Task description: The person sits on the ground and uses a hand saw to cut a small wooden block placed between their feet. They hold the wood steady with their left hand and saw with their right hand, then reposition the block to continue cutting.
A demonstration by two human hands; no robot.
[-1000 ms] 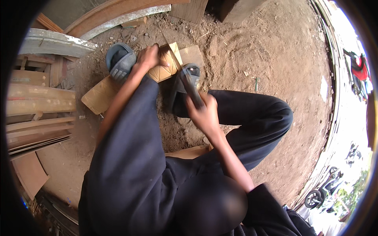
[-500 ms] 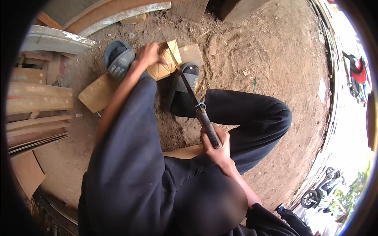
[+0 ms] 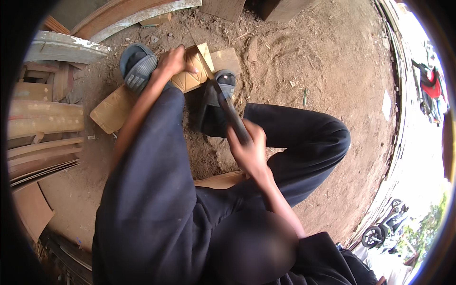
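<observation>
A squared wooden block [image 3: 187,82] with zigzag lines marked on it lies slantwise on the dirt, between and partly under my sandaled feet. My left hand [image 3: 172,62] grips its upper part, fingers over the far edge and thumb on the near side. My right hand [image 3: 249,146] is closed round the dark, round handle of a handsaw [image 3: 220,92]. The long narrow blade slants up and left across the block's right end, just right of my left hand. Whether its teeth are inside a cut is too small to tell.
My left sandal [image 3: 138,71] presses by the block; the right sandal [image 3: 222,88] sits close under the blade. A flat board piece [image 3: 226,61] lies beyond the block. Curved timbers [image 3: 45,118] are stacked at left, and a large wooden beam [image 3: 285,9] stands at the far side.
My right hand has pushed the saw forward, up and left, so the handle is nearer the block. My left hand keeps its hold; the whole view has shifted slightly.
</observation>
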